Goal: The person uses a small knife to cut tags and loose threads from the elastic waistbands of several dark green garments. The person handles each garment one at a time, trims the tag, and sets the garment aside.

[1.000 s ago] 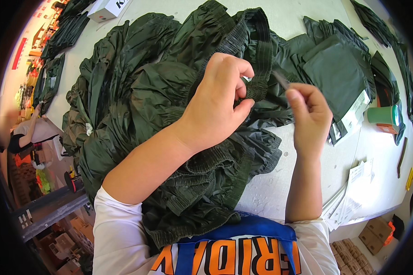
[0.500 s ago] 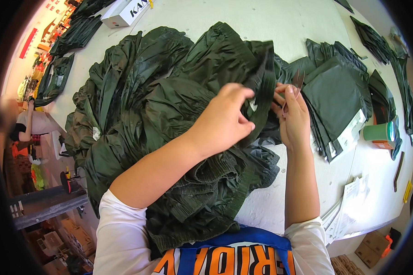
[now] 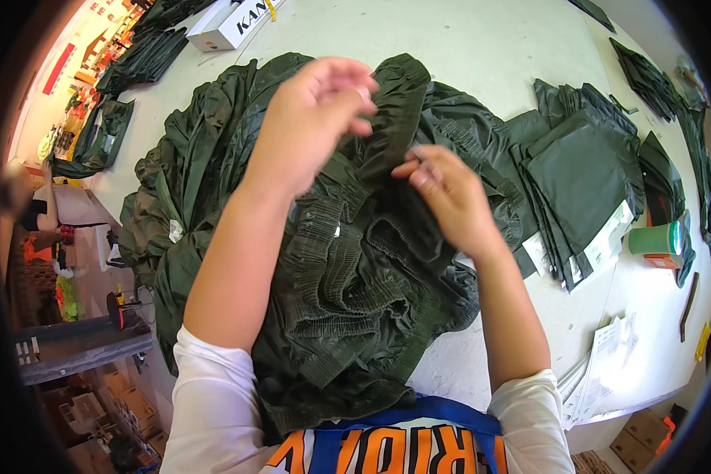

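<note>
A large heap of dark green garments (image 3: 213,150) with gathered elastic edges covers the middle of the table. My left hand (image 3: 312,118) is raised over the far part of the heap, its fingers loosely bent and apart, with nothing visible in them. To its right, my right hand (image 3: 446,189) is closed beside an upright fold of dark green fabric (image 3: 399,107). A small glint of metal shows at its fingertips, from the scissors it holds; the rest of them is hidden by the hand. Gathered waistbands (image 3: 332,276) lie crumpled between my forearms.
Folded dark green garments (image 3: 581,170) lie on white sheets at the right. Beyond them stands a green container (image 3: 654,239) on a small box. Papers (image 3: 604,363) lie at the near right edge. A white box (image 3: 229,28) sits far left. Another person's arm (image 3: 49,205) shows at the left.
My left hand has moved up and left, off the fabric. My right hand has moved left over the heap, and the scissors' blades are now mostly hidden. The raised waistband has shifted left.
</note>
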`<control>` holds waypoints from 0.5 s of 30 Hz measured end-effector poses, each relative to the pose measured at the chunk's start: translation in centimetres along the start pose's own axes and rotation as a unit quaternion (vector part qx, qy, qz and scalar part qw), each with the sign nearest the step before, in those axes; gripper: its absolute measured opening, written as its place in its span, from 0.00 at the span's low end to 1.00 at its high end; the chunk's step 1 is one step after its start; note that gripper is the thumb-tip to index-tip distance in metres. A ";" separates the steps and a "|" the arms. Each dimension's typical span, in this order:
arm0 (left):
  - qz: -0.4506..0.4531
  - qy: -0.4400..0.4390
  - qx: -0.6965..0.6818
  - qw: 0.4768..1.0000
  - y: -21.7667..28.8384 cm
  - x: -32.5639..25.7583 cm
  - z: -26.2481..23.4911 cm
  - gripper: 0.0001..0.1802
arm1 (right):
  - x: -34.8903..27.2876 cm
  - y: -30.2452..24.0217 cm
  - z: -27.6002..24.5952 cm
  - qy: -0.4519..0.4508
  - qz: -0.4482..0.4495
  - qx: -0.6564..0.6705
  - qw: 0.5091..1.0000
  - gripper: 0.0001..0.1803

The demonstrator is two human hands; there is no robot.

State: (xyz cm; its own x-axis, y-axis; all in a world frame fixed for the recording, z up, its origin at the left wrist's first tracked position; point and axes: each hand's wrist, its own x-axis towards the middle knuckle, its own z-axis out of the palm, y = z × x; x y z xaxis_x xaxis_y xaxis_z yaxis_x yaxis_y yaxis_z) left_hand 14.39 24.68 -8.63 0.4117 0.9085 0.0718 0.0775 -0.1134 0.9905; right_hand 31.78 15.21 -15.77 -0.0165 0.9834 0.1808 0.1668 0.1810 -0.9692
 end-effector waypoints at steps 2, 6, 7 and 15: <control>-0.016 0.039 0.102 0.994 -0.6 0.7 -0.2 0.28 | -0.9 -0.5 1.2 -0.035 -0.176 -0.156 0.971 0.05; 0.042 -0.057 0.379 0.923 0.6 -0.9 0.9 0.38 | -2.9 -2.6 4.6 -0.091 -0.268 -0.157 0.946 0.09; 0.001 -0.067 0.348 0.935 1.3 -0.7 0.4 0.36 | -3.1 -2.6 4.5 -0.090 -0.257 -0.153 0.950 0.09; -0.148 0.029 -0.074 0.986 1.0 -4.5 -2.7 0.14 | -5.5 -3.3 4.0 -0.050 -0.233 -0.170 0.956 0.13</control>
State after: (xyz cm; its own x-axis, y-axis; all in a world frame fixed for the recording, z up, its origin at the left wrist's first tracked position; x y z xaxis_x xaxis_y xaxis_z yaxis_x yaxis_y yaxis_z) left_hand 10.12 21.56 -7.59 0.3377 0.9152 -0.2199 0.0512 0.2154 0.9752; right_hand 27.40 9.28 -14.17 -0.2588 0.7969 0.5459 0.4294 0.6011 -0.6740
